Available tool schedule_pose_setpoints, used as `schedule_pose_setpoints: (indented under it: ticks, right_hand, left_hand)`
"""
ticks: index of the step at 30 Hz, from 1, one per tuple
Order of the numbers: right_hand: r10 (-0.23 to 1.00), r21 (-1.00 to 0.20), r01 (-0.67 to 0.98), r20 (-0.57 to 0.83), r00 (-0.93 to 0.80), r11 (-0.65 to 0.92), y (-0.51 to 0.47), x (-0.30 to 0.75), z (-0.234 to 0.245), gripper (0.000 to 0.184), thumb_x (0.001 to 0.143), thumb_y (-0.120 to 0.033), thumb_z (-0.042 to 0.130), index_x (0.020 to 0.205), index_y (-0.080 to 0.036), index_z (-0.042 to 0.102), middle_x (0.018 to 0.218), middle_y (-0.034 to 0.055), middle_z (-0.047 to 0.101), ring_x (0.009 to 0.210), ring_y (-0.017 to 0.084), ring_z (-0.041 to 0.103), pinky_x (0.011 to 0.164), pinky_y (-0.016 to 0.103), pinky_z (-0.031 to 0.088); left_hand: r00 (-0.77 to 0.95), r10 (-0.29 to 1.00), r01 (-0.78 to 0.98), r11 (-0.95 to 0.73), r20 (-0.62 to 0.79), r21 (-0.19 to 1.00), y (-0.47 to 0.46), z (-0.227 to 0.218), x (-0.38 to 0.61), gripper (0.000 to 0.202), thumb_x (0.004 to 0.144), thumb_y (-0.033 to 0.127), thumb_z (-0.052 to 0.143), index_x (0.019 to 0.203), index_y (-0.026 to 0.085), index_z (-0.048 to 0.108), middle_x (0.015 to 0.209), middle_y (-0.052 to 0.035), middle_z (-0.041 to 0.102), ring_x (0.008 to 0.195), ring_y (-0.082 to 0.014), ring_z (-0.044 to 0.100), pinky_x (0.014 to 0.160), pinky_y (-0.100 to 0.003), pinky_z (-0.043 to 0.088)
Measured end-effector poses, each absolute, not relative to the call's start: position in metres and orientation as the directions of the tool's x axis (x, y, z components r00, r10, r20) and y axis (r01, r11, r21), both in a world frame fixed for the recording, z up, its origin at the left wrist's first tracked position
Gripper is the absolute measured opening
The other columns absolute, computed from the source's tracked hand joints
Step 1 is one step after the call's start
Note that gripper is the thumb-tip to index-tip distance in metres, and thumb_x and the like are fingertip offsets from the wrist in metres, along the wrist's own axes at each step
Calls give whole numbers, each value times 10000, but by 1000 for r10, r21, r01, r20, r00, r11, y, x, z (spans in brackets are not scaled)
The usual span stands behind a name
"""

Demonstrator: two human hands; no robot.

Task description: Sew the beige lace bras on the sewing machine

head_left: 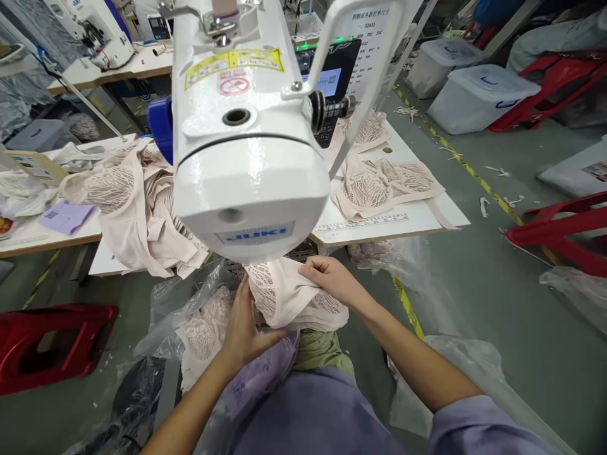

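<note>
A beige lace bra [289, 287] is held out in front of my body, just below the head of a white sewing machine [251, 183]. My right hand [329, 278] pinches its upper right edge between thumb and fingers. At the bra's left side, my left hand [249, 328] supports the lace cup, its thumb stretched apart and its fingertips partly hidden behind the fabric. The machine's needle area is out of sight beneath its head. More beige lace pieces [203, 335] lie in clear plastic at my lower left.
Beige bra pieces are heaped on the left tabletop [107, 265]; others lie on the right tabletop [379, 232], beside a printed ruler. Red stools [52, 344] stand at both sides. Lidded plastic bins [478, 95] and fabric scraps are on the floor at right.
</note>
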State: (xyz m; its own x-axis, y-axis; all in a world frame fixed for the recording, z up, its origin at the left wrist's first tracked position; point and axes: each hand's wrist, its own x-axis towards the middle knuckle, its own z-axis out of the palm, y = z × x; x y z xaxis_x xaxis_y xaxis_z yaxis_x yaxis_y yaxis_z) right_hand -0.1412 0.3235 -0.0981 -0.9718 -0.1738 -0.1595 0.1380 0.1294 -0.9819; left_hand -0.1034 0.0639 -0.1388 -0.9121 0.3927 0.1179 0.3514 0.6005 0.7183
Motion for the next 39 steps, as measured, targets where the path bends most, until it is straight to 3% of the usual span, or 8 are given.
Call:
schedule_pose_setpoints:
  ticks: [8, 13, 18, 24, 27, 30, 34, 39]
  right_hand:
    - [-204, -985, 163, -171, -964, 54, 326, -130, -104, 475, 886, -628, 601, 710, -196, 510, 632, -38, 406, 556, 113, 350, 522, 251, 267]
    - [-200, -979, 123, -154, -968, 162, 333, -125, -101, 440, 891, -597, 592, 749, -182, 558, 703, -8, 493, 636, 134, 442, 566, 249, 341]
    - [-26, -894, 239, -268, -963, 378, 391, -106, -111, 433, 877, -596, 551, 715, -196, 513, 616, -25, 471, 543, 131, 414, 518, 261, 322]
    - [181, -275, 297, -378, -908, 914, 452, -86, -144, 315, 874, -457, 474, 729, -203, 591, 763, 93, 655, 682, 251, 582, 592, 346, 395]
    - [50, -354, 104, -158, -986, 929, 420, -95, -167, 447, 913, -498, 448, 1107, -142, 637, 1149, 203, 660, 1037, 345, 618, 828, 441, 480]
    - [-164, -503, -174, 65, -984, 846, 359, -108, -192, 556, 957, -553, 430, 1300, -127, 527, 1354, 217, 553, 1271, 342, 504, 1038, 463, 413]
    - [-279, -450, -201, -112, -954, 870, 299, -107, -216, 493, 989, -574, 347, 1057, -143, 577, 1036, 211, 643, 1000, 360, 612, 866, 474, 473]
    - [-230, -438, -153, -128, -965, 886, 295, -94, -229, 480, 985, -578, 371, 1122, -147, 532, 963, 162, 631, 920, 350, 615, 812, 464, 476]
  left_hand:
    - [-905, 422, 369, 700, 63, 611, 49, -197, -112, 847, 776, 81, 591, 1548, 150, 248, 1561, -228, 325, 1468, -378, 298, 1150, -580, 362]
    - [-900, 429, 386, 705, 77, 595, 8, -191, -124, 715, 827, 102, 497, 1521, 176, 337, 1529, -192, 421, 1422, -343, 401, 1125, -559, 406]
    - [-863, 400, 504, 727, 310, 466, 16, -170, -129, 661, 837, 33, 429, 1479, 189, 420, 1511, -147, 468, 1456, -306, 361, 1173, -550, 354]
    - [-761, 648, 576, 652, 33, 492, 85, -203, -111, 619, 887, 241, 623, 1475, 178, 443, 1559, -194, 384, 1479, -375, 293, 1201, -579, 272]
    - [-728, 684, 571, 643, -46, 511, 102, -214, -99, 788, 838, 384, 721, 1514, 158, 384, 1609, -226, 271, 1497, -421, 221, 1201, -598, 244]
    - [-715, 698, 547, 604, -53, 580, 88, -207, -96, 746, 871, 409, 678, 1512, 163, 389, 1629, -189, 250, 1510, -351, 219, 1231, -490, 232]
    - [-874, 408, 207, 804, -263, 558, 15, -190, -95, 378, 975, 354, 478, 1311, 222, 587, 1369, -96, 605, 1224, -222, 585, 1030, -310, 460]
    - [-856, -206, -321, 931, -475, 176, -95, -198, -76, 460, 1008, 456, 329, 1015, 111, 633, 932, -164, 705, 870, -276, 677, 735, -338, 478]
